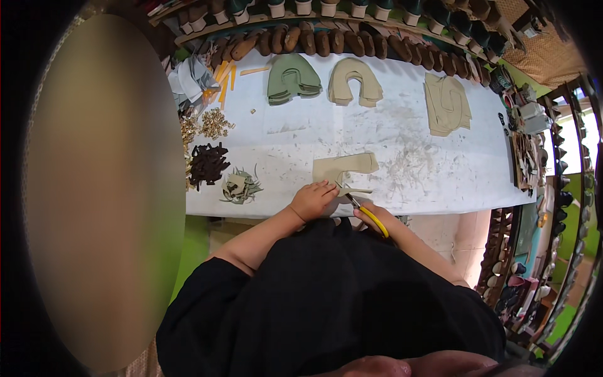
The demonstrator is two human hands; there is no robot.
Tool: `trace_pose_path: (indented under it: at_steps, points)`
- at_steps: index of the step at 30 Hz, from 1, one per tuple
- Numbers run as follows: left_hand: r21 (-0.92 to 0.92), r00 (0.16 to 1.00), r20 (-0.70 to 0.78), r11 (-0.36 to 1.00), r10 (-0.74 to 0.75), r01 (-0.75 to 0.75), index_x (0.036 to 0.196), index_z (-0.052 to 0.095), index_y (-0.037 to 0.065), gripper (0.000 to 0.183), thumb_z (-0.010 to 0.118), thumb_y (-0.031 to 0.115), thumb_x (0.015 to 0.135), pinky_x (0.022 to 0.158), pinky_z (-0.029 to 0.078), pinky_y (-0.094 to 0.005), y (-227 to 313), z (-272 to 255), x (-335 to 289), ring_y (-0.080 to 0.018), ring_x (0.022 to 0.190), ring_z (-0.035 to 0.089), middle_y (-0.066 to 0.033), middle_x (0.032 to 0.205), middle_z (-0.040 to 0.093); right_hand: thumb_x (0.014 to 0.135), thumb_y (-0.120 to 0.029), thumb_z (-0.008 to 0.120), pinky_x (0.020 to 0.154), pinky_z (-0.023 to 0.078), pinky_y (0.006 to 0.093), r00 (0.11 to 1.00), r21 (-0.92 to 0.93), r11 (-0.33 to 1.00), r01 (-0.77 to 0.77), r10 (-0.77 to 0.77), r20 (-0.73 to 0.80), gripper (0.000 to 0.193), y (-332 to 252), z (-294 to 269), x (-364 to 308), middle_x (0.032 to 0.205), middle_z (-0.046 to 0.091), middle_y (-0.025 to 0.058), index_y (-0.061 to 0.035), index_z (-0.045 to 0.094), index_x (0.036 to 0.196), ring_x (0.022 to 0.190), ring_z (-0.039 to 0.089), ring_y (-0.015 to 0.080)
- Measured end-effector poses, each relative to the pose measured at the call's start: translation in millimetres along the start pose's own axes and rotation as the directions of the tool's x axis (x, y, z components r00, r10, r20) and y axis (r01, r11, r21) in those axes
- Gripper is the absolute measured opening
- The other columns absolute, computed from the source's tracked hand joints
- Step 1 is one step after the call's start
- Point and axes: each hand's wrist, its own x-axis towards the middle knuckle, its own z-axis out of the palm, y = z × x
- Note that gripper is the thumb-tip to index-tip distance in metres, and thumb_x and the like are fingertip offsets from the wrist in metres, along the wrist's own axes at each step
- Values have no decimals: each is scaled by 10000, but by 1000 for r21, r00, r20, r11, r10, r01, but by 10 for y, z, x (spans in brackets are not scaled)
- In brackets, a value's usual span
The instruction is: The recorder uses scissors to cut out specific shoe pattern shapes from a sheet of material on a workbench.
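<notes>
A beige U-shaped piece of sheet material (342,166) lies near the table's front edge. My left hand (314,200) rests flat on its near left corner, fingers stretched out. My right hand (370,213) is closed around yellow-handled scissors (374,222), their metal blades pointing up and left at the inner near edge of the piece. A narrow beige strip sticks out to the right beside the blade tips. To the left of my left hand is a small heap of green and beige offcuts (241,186).
Stacks of green U-shaped pieces (292,78), beige U-shaped pieces (353,81) and larger beige pieces (447,103) lie farther back. Dark brown bits (207,164) and gold-coloured metal parts (215,124) are heaped at left. Brown shoe lasts (308,41) line the far edge. A large blurred brown shape (103,188) blocks the left.
</notes>
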Motion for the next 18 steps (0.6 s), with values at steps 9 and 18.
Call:
trace_pose_path:
  at_steps: [9, 18]
  points:
    - [14, 999, 50, 1000, -12, 12, 1184, 663, 154, 338, 578, 167, 857, 838, 531, -345, -5, -35, -74, -221, 1075, 666, -18, 1145, 694, 946, -584, 531, 882, 483, 379, 999, -51, 998, 21, -23, -40, 608, 67, 20, 14, 1025, 675, 222, -19, 625, 1150, 991, 646, 365]
    - [-48, 997, 40, 997, -58, 60, 1163, 666, 142, 328, 602, 138, 841, 817, 540, -349, 21, -36, -60, -233, 1046, 678, -33, 1109, 709, 940, -544, 576, 848, 501, 358, 997, -13, 1000, -25, 24, -74, 585, -96, 60, -44, 1006, 693, 205, -2, 634, 1155, 959, 666, 336]
